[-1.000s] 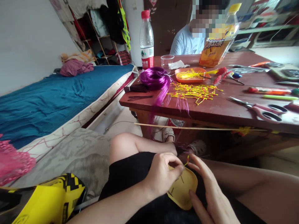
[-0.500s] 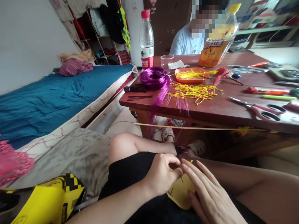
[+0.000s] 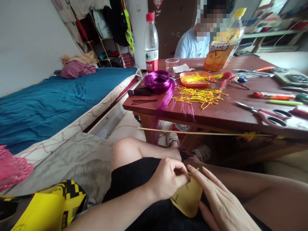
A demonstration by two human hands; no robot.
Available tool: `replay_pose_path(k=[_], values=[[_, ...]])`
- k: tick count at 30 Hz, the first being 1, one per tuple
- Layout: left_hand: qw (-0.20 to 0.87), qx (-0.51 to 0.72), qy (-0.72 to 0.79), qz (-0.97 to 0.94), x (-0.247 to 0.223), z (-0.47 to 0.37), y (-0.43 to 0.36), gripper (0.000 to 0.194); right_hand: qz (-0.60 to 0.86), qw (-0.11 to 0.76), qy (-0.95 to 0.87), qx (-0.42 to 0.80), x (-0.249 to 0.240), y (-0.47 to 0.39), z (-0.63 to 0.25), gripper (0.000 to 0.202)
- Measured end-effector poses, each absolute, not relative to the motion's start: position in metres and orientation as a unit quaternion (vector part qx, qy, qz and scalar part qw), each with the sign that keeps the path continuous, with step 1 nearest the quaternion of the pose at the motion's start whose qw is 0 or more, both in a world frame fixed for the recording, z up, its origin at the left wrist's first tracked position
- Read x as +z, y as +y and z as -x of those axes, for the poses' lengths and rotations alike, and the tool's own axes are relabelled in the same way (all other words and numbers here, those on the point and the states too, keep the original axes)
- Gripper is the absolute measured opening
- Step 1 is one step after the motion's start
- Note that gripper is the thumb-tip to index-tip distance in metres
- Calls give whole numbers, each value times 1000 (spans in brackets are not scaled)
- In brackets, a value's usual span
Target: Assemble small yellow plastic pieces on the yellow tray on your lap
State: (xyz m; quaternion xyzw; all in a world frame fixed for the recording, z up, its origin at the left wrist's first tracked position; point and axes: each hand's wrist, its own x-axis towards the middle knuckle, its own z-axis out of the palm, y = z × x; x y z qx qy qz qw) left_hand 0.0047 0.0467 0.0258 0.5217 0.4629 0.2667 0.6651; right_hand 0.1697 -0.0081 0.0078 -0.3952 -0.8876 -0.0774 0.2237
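- Your yellow-tipped piece [image 3: 198, 168] just peeks out past your right hand [image 3: 218, 195], near the yellow tray [image 3: 188, 202] on your lap [image 3: 134, 179].
- Your left hand [image 3: 166, 179] has its fingers pinched, can't tell on what; right's stretched out, grip unclear.
- Probably featherlight, bendy; I'd pinch mid-length, tip's likely fragile.

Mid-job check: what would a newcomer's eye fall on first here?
Probably the glossy purple coil at the table's left end, its loose strands hanging over the edge. To its right, a spread of yellow pieces lies in front of an orange tray. Down at the lap, the left hand and right hand come close together at a yellow tray.
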Motion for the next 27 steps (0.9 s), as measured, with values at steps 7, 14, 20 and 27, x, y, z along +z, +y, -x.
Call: replay_pose_path(k=[7,14,20,27], values=[[854,63,379,-352,18,-5,54,5,150,226,-960,-66,60,9,-190,36],[907,-11,314,-280,10,-9,49,10,102,232,-966,-50,64,12,-191,36],[917,-17,294,-268,1,-10,49,12,59,225,-969,-81,49,14,-197,38],[920,-23,293,-261,-1,-6,49,11,72,230,-967,-77,42,11,-198,36]])
